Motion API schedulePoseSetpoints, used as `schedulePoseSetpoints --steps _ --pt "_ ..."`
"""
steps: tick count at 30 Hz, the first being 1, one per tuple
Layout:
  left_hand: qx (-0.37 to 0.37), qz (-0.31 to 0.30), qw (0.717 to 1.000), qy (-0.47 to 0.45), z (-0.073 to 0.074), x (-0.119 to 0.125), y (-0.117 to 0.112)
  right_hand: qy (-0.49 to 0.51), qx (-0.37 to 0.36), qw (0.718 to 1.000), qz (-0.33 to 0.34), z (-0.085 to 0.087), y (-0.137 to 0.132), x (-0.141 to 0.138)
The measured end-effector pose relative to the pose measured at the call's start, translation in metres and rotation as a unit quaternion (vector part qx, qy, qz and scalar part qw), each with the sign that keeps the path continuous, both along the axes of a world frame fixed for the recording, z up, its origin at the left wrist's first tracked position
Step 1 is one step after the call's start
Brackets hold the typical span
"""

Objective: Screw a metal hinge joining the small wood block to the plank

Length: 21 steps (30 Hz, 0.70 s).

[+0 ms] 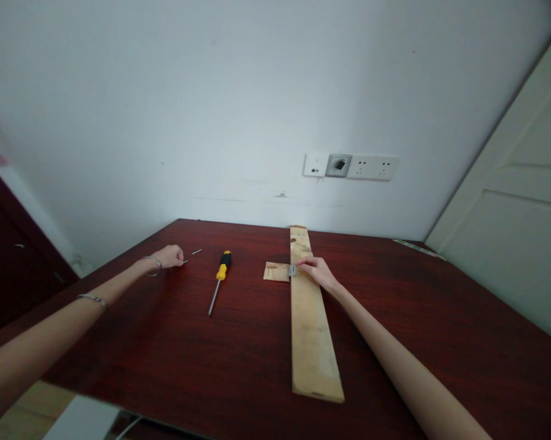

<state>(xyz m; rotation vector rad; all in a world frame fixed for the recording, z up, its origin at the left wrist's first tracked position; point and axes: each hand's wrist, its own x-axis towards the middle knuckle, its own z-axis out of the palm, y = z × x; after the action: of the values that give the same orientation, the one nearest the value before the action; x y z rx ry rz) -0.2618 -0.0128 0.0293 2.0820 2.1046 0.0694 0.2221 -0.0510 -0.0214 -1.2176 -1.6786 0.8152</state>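
Note:
My left hand (169,256) is closed at the left of the table, with a small screw (185,262) showing at its fingertips. Just beyond lies another screw (197,252). A long wooden plank (308,330) runs away from me, and a short wood piece (276,271) butts against its left side. Where the two meet sits a small metal hinge (292,270). The fingers of my right hand (318,272) are pressed together on the hinge's right side, over the plank. Between my hands a yellow and black screwdriver (222,269) lies with its tip toward me.
The dark red table (247,354) meets a white wall (238,122) at its far edge. Wall sockets (371,167) are above it. A pale door (518,208) stands at the right, and a cable (129,426) shows below the near edge.

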Motion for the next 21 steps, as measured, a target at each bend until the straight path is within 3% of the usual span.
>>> schedulePoseSetpoints --steps 6,10,13,16,21 --pt "0.031 -0.009 0.999 -0.001 0.003 0.006 0.007 0.011 -0.003 1.000 -0.002 0.002 -0.001 -0.001" --pt "0.116 -0.043 0.988 -0.092 0.010 0.037 0.022 0.030 0.000 1.000 -0.008 0.005 -0.002 -0.002" --pt "0.157 -0.109 0.962 -0.194 0.014 0.084 0.034 0.050 0.007 0.999 -0.014 0.008 -0.002 -0.003" --pt "0.187 -0.191 0.924 -0.275 0.016 0.146 0.037 0.073 0.013 0.997 -0.026 0.009 -0.001 -0.004" --pt "0.194 -0.277 0.855 -0.393 0.010 0.244 0.016 0.106 0.020 0.993 -0.041 0.012 0.000 -0.007"
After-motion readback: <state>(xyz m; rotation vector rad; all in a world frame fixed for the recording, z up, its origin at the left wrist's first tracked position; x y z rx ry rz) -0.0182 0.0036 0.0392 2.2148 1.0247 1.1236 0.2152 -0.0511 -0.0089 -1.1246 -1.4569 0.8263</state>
